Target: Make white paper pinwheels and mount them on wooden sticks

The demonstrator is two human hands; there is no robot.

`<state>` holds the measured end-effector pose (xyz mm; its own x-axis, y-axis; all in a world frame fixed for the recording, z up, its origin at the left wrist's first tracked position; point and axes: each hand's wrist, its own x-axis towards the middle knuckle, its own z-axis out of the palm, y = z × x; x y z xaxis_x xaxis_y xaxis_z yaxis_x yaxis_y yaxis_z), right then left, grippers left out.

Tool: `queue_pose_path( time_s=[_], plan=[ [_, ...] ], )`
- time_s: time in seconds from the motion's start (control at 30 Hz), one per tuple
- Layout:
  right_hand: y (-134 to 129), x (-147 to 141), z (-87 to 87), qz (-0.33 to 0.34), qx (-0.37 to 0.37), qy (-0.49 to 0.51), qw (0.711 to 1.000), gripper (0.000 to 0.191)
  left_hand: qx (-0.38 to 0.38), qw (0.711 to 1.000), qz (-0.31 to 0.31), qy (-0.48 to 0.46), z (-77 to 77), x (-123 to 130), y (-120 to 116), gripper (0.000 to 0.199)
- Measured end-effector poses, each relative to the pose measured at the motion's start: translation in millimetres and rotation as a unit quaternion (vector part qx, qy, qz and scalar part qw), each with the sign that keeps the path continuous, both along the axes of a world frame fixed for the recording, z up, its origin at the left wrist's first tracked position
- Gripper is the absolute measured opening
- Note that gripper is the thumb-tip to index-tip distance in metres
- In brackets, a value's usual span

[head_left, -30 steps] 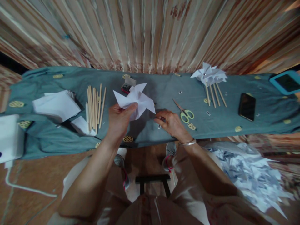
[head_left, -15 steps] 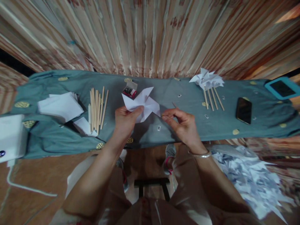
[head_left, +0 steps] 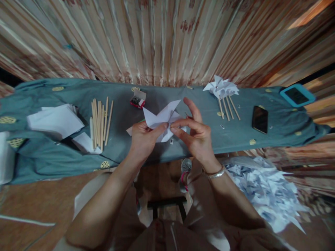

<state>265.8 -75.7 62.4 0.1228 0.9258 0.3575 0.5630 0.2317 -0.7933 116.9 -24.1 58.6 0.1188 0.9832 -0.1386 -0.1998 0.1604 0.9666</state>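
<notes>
Teal tablecloth (head_left: 230,139): spreading beneath both hands.
White paper pinwheel (head_left: 159,120): sitting between the two hands, its right side now being partly covered by the right fingers.
Left hand (head_left: 142,139): gripping the pinwheel, the thumb pressing near its centre as before.
Right hand (head_left: 200,141): pinching narrowly beside the left thumb, no longer hovering by the right blade tip.
Open box (head_left: 137,100): standing beyond the left grip, now barely being overlapped by paper.
Small piece (head_left: 170,127): showing blurrily between the right fingertips.

Dark phone (head_left: 260,119) — near a blue-framed device (head_left: 297,95) — curtain (head_left: 157,42) behind.
</notes>
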Motion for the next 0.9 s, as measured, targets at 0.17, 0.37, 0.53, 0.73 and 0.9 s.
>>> queue_pose_path(
  time_s=[0.17, 0.37, 0.53, 0.73, 0.9],
  plan=[
    [4, 0, -5.1, 0.012, 0.007, 0.053, 0.998, 0.006, 0.002, 1.000, -0.004, 0.006, 3.6, -1, -1, 0.022],
    [7, 0, -7.2, 0.005, -0.004, 0.074, 0.997, 0.009, 0.004, 1.000, 0.001, 0.015, 4.6, 0, -2, 0.021],
    [9, 0, -9.9, 0.015, 0.002, 0.082, 0.997, 0.007, 0.009, 1.000, -0.001, 0.014, 3.9, 0, -2, 0.017],
    [10, 1, -12.7, 0.030, 0.006, 0.107, 0.994, 0.010, 0.023, 1.000, 0.001, 0.003, 2.9, 1, -2, 0.016],
    [11, 1, -13.5, 0.022, -0.015, 0.111, 0.993, 0.011, 0.019, 1.000, 0.003, 0.025, 4.0, 0, -2, 0.013]
  ],
)
